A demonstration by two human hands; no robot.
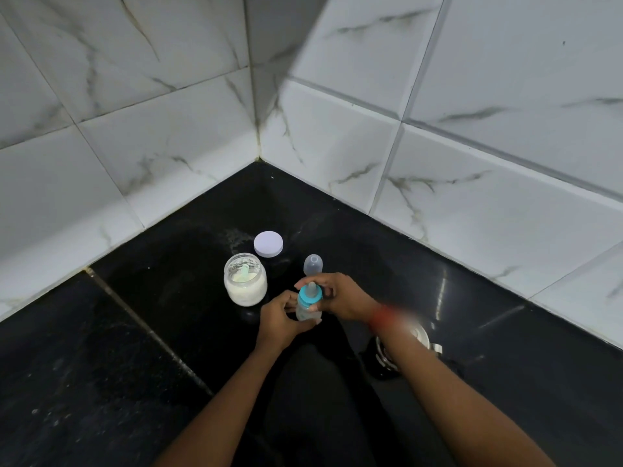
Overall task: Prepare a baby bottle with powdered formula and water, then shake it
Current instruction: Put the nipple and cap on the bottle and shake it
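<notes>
A small clear baby bottle (305, 311) with a teal collar and nipple (309, 294) stands upright on the black counter (135, 348). My left hand (281, 320) wraps its lower body. My right hand (340, 296) grips the teal collar from the right. Just left of the bottle stands an open glass jar of white powder (245, 279) with a pale scoop inside. The jar's white lid (268, 243) lies flat behind it. The bottle's clear dome cap (313, 263) stands behind my right hand.
White marble-look tiled walls (438, 163) meet in a corner behind the objects. A dark container with a metal rim (419, 335) sits under my right forearm. Some white powder (236, 235) is spilled near the lid. A seam (151, 335) runs across the counter at left.
</notes>
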